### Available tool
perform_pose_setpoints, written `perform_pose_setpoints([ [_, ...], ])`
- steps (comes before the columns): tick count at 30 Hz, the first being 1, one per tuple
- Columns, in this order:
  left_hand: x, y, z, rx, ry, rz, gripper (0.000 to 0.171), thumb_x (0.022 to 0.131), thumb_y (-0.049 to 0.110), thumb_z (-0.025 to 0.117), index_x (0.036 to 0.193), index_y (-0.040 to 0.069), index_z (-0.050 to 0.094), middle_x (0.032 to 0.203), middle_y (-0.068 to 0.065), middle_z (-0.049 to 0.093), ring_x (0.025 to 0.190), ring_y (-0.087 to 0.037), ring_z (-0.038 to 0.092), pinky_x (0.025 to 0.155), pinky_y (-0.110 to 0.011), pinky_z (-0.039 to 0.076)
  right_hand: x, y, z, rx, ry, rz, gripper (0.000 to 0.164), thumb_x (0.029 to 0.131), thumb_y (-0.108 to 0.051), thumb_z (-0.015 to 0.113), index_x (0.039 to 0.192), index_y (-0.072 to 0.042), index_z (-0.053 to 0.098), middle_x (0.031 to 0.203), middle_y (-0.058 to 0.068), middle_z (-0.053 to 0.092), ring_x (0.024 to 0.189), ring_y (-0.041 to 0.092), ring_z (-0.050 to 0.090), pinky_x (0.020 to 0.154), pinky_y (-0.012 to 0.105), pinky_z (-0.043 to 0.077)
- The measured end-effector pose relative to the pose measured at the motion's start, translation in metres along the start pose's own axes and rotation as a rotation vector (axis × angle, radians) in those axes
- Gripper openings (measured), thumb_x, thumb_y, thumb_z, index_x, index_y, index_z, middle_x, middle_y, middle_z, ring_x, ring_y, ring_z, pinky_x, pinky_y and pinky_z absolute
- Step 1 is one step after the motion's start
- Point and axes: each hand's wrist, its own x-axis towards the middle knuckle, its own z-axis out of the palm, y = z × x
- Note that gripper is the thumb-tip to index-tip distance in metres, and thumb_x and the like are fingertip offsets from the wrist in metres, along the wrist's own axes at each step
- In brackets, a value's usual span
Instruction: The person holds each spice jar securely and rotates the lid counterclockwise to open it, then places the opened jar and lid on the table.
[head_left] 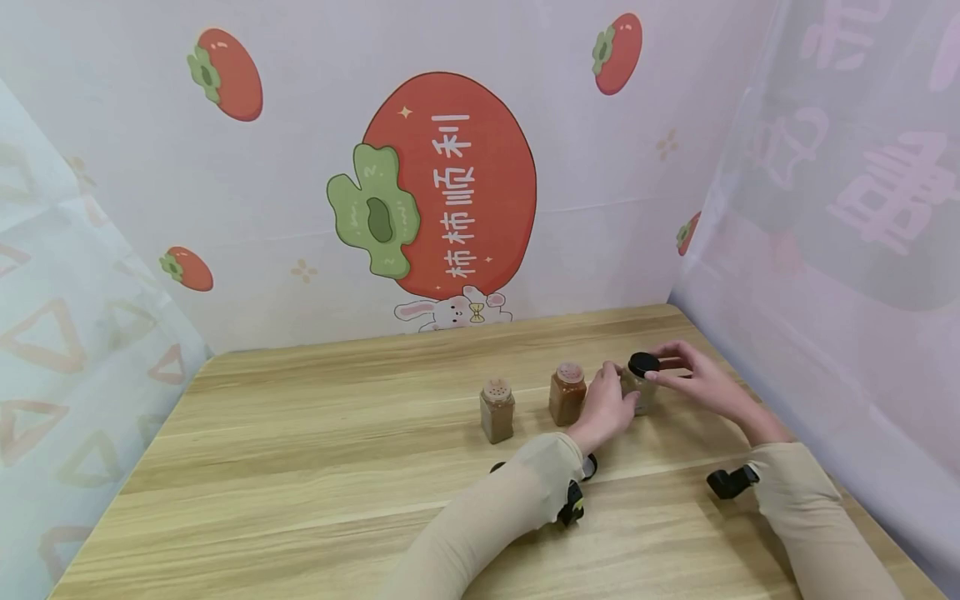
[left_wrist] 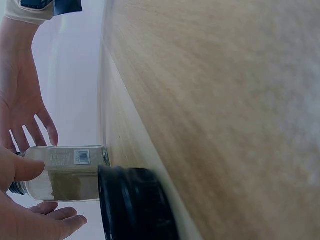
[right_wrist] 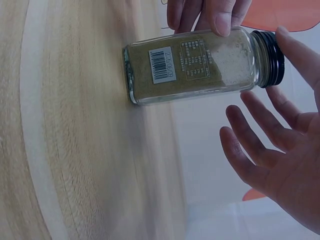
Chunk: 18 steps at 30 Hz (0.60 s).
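A square glass spice jar (head_left: 639,398) with a black screw lid (head_left: 643,363) stands at the right side of the table. My left hand (head_left: 609,407) holds its body from the left, the thumb lying across the glass in the left wrist view. From the other side my right hand (head_left: 708,383) pinches the black lid between thumb and forefinger, its other fingers spread apart. Greenish-brown powder partly fills the jar (right_wrist: 190,67), which bears a barcode label. Just left of my left hand stands a shaker jar (head_left: 567,402) of reddish-brown powder, its perforated top uncovered.
Farther left is another uncapped shaker jar (head_left: 497,417) with brown powder. A loose black lid (head_left: 590,467) lies near my left wrist; another dark round piece (head_left: 498,467) is mostly hidden by the sleeve. Fabric walls enclose the wooden table (head_left: 300,450) at the back and sides.
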Motion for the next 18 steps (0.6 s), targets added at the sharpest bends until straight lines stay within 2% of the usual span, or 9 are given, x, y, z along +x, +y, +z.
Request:
perform_pose_setpoints([
  [6, 0.0005, -0.0003, 0.0009, -0.004, -0.001, -0.007, 0.038, 0.091, 0.026, 0.063, 0.123, 0.013, 0.047, 0.119, -0.004, 0.057, 0.109, -0.011, 0.057, 0.091, -0.022, 0.047, 0.0007, -0.0023, 0.0003, -0.024, 0.012, 0.000, 0.046, 0.092, -0.025, 0.062, 0.125, 0.002, 0.045, 0.127, 0.021, 0.048, 0.117, 0.043, 0.051, 0.078, 0.019, 0.050],
  [11, 0.0004, 0.0001, 0.0005, -0.006, -0.001, -0.012, 0.037, 0.091, 0.027, 0.063, 0.122, 0.014, 0.047, 0.118, -0.003, 0.057, 0.108, -0.011, 0.057, 0.090, -0.022, 0.047, 0.0001, -0.0044, -0.0021, -0.074, 0.023, -0.023, 0.042, 0.092, -0.025, 0.063, 0.124, -0.001, 0.050, 0.126, 0.019, 0.053, 0.114, 0.039, 0.054, 0.078, 0.019, 0.050],
  [13, 0.0003, 0.0004, 0.0005, -0.007, -0.002, -0.014, 0.038, 0.091, 0.027, 0.063, 0.122, 0.014, 0.047, 0.118, -0.003, 0.057, 0.108, -0.010, 0.057, 0.090, -0.022, 0.047, 0.0002, -0.0047, -0.0041, -0.091, 0.027, -0.033, 0.041, 0.091, -0.026, 0.064, 0.123, -0.003, 0.053, 0.125, 0.018, 0.055, 0.112, 0.032, 0.057, 0.078, 0.018, 0.050],
  [18, 0.0004, 0.0008, 0.0007, -0.015, -0.001, -0.014, 0.038, 0.091, 0.026, 0.064, 0.122, 0.013, 0.047, 0.118, -0.003, 0.058, 0.108, -0.010, 0.057, 0.091, -0.022, 0.047, 0.0009, -0.0034, -0.0087, -0.090, 0.013, -0.068, 0.039, 0.091, -0.024, 0.065, 0.125, -0.006, 0.056, 0.126, 0.017, 0.058, 0.104, -0.001, 0.056, 0.078, 0.018, 0.050],
])
